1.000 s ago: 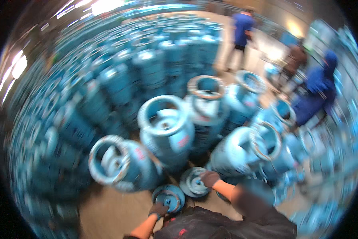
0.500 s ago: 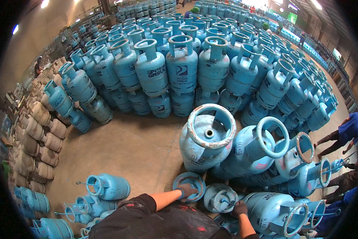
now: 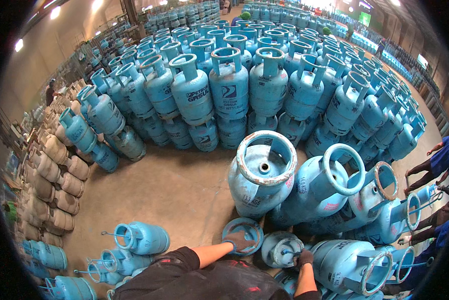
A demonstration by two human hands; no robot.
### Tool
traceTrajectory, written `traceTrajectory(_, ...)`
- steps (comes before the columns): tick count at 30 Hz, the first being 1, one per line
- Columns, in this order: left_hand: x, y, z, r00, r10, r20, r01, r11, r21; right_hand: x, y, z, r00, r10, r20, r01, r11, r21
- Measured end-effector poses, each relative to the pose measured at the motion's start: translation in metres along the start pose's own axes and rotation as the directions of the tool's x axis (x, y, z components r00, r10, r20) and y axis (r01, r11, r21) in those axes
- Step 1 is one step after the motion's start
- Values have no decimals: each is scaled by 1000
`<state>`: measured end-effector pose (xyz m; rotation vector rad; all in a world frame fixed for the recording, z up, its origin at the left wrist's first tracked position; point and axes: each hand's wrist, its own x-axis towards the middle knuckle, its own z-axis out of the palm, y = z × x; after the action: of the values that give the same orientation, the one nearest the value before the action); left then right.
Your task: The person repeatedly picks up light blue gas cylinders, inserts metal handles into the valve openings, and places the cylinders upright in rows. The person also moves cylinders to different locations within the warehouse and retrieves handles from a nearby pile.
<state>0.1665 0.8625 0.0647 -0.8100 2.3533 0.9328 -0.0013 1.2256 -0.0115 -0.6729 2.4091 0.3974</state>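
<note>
My left hand point(image 3: 241, 241), in a dark glove, reaches over the rim and into the ring collar of a blue gas cylinder point(image 3: 257, 231). Its fingers curl down inside the collar, and what they grip there is hidden. My gloved right hand point(image 3: 303, 258) is closed round the end of a thin metal rod point(image 3: 291, 252). That rod runs to the top of a smaller-looking blue gas cylinder point(image 3: 270, 252), just right of the first one. Both cylinders stand close against my front.
Large blue cylinders point(image 3: 248, 192) crowd the right side, close to my right arm. Stacked blue cylinders point(image 3: 228, 92) form a wall ahead. Rod-fitted cylinders point(image 3: 152, 237) lie at left, beyond them pale cylinders point(image 3: 64, 201). Other people point(image 3: 442, 160) stand at far right.
The whole view has shifted slightly to the right. Both hands keep their places at the same two cylinders. At the far right, other people's arms have moved.
</note>
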Motion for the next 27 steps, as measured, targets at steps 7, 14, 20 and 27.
traceTrajectory(7, 20, 30, -24, 762, 404, 506, -647, 489, 585, -45, 3, -45, 934, -274, -229, 267, 962, -62)
traceTrajectory(14, 21, 3, -2, 982, 149, 118, -171, 964, 203, -23, -1, -27, 969, 209, -130, -153, 924, 351)
traceTrajectory(20, 37, 22, 7, 837, 333, 434, -520, 730, 443, -26, -2, -19, 979, 186, -84, -143, 919, 366)
traceTrajectory(27, 36, 3, -2, 838, 488, 243, -543, 786, 296, -60, 13, -47, 856, -416, -308, 401, 909, -116)
